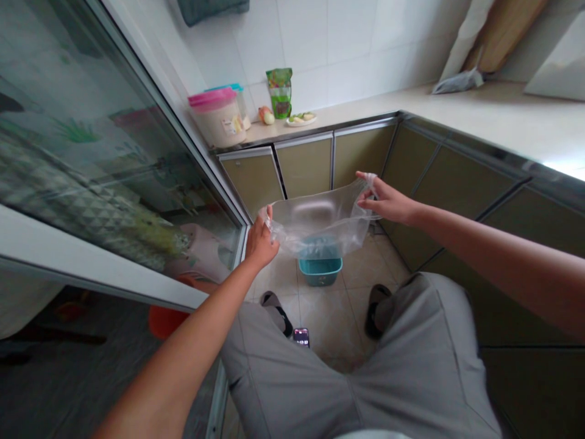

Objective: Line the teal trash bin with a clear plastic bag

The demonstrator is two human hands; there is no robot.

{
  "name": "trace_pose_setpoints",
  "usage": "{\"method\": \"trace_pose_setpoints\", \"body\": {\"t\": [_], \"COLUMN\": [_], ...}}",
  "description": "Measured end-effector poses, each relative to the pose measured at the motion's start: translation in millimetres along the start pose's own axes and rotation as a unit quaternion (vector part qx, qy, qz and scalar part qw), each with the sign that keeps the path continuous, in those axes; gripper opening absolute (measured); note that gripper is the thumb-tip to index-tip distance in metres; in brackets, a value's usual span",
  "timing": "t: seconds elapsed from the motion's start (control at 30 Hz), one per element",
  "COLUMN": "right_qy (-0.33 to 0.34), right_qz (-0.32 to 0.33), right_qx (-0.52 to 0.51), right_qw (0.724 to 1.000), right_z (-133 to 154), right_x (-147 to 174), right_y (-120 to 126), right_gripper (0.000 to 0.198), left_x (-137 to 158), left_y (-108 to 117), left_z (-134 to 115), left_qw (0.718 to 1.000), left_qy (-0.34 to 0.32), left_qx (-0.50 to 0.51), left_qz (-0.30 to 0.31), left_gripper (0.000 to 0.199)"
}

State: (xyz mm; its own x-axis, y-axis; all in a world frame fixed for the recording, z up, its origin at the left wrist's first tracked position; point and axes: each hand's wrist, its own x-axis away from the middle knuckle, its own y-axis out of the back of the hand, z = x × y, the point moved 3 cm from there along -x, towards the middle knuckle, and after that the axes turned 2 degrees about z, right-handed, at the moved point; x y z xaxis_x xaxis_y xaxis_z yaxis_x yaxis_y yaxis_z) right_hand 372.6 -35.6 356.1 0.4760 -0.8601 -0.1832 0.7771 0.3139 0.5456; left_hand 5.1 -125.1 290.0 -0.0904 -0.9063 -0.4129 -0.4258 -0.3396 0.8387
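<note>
A clear plastic bag (320, 213) is stretched between my two hands, its mouth spread wide above the floor. My left hand (262, 239) pinches one side of the bag's edge. On the other side, my right hand (382, 199) grips the opposite edge, with plastic bunched around its fingers. Below the bag stands a teal plastic bin (321, 274), partly seen through the film. Whether the bag touches the bin, I cannot tell.
A phone (301, 336) lies on the tiled floor between my feet. Cabinets (304, 161) run ahead and to the right. On the counter are a pink-lidded container (219, 119), a green pouch (280, 92) and a small plate (301, 120). A glass door's frame (183, 283) borders my left.
</note>
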Motion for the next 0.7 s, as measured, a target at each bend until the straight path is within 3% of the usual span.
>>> {"method": "trace_pose_setpoints", "body": {"t": [0.7], "right_qy": [-0.071], "right_qz": [0.068], "right_qx": [0.064], "right_qw": [0.993], "right_z": [-95.4], "right_x": [46.3], "right_y": [-57.8], "right_gripper": [0.097], "left_x": [67.7], "left_y": [-75.0], "left_z": [20.6], "left_qw": [0.995], "left_qy": [0.01], "left_qx": [-0.034], "left_qz": [0.095], "left_gripper": [0.115]}}
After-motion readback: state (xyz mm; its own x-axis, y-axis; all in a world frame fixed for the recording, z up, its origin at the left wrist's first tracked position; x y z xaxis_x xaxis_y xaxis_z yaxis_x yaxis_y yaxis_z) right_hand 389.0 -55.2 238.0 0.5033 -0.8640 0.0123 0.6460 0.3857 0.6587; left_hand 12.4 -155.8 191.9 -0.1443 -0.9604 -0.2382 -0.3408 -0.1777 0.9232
